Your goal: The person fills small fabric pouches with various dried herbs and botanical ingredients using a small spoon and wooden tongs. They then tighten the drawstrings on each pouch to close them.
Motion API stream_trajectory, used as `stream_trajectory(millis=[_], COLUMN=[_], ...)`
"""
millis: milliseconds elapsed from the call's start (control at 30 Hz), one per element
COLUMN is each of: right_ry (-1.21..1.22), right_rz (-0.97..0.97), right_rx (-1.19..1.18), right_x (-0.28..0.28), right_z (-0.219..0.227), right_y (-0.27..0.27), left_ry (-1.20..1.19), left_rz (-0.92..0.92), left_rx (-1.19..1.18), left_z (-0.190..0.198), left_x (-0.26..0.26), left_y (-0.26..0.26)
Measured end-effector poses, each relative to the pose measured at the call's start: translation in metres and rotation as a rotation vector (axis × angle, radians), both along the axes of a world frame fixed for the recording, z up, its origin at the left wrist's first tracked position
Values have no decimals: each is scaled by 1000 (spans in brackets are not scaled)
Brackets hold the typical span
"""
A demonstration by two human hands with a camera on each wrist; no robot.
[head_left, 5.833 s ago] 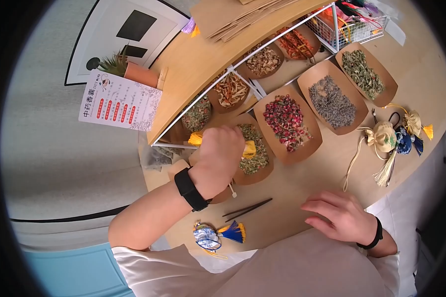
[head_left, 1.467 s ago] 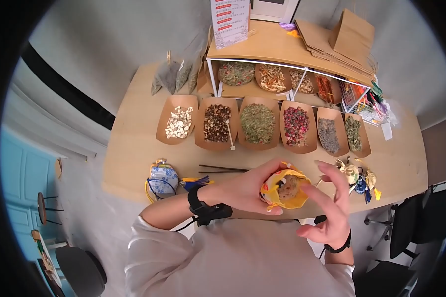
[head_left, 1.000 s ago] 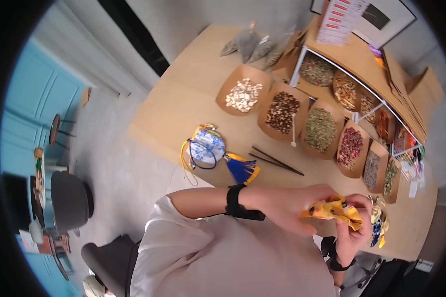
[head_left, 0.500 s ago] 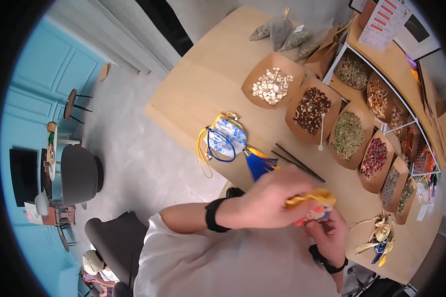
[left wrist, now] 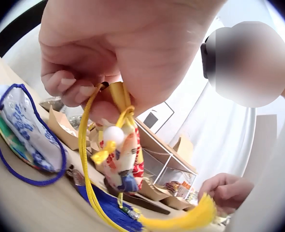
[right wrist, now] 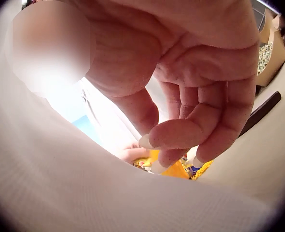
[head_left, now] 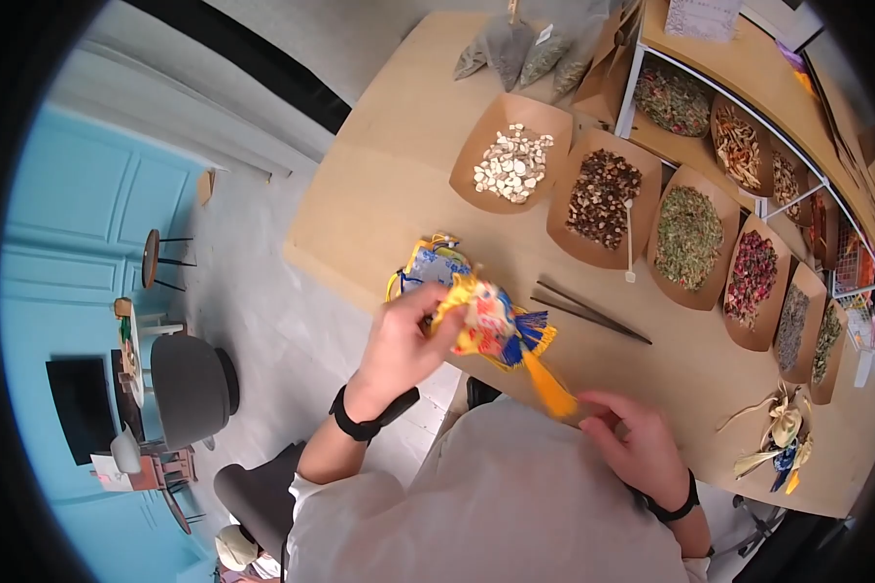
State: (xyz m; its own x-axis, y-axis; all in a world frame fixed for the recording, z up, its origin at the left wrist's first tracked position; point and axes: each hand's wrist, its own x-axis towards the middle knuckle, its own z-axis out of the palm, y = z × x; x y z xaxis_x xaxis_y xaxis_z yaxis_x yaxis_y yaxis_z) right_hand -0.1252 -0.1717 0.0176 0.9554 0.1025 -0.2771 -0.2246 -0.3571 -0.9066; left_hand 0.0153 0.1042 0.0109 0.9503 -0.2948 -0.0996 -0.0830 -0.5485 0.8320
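Observation:
My left hand (head_left: 408,340) pinches the gathered neck of a yellow, red and blue patterned sachet (head_left: 486,319). In the left wrist view the sachet (left wrist: 123,162) hangs from thumb and fingers, with a white bead, a looped yellow cord (left wrist: 88,164) and a yellow tassel (left wrist: 190,217). Behind it on the table lies a blue-and-white floral sachet (head_left: 436,268), partly covered by my left hand; its blue tassel (head_left: 533,330) spreads beside the held one. My right hand (head_left: 642,447) is near the yellow tassel's tip, fingers loosely bent, holding nothing visible.
Paper trays of dried herbs stand in a row: white slices (head_left: 511,165), dark pieces (head_left: 603,199), green leaves (head_left: 690,238), rosebuds (head_left: 753,277). Dark tweezers (head_left: 593,313) lie before them. More small sachets (head_left: 783,432) sit at right, beyond my right hand. A shelf (head_left: 724,58) stands behind.
Both hands worked together at the sachet; now the left has carried it leftward, over the blue-and-white sachet, its tassel hanging out. The right has let go and stays near my body.

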Motion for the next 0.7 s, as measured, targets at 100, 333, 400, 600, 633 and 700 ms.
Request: stream_trajectory(millis=[100, 333, 400, 600, 633, 700], right_ry=[-23, -113, -203, -219, -223, -136], right_rz=[-63, -375, -511, -862, -871, -817], right_rx=[-59, -257, -262, -766, -770, -849], right_x=[-10, -59, -76, -137, -143, -151], right_z=[2, 5, 6, 17, 16, 14], right_y=[-8, -55, -78, -175, -185, -202], left_ry=[-254, -755, -805, -573, -634, -670], left_rz=[25, 20, -92, -275, -241, -211], left_rx=[280, 516, 509, 522, 482, 462], left_z=[-14, -7, -12, -15, -14, 3], left_x=[8, -7, -21, -14, -17, -21], left_y=[6, -14, -17, -20, -24, -37])
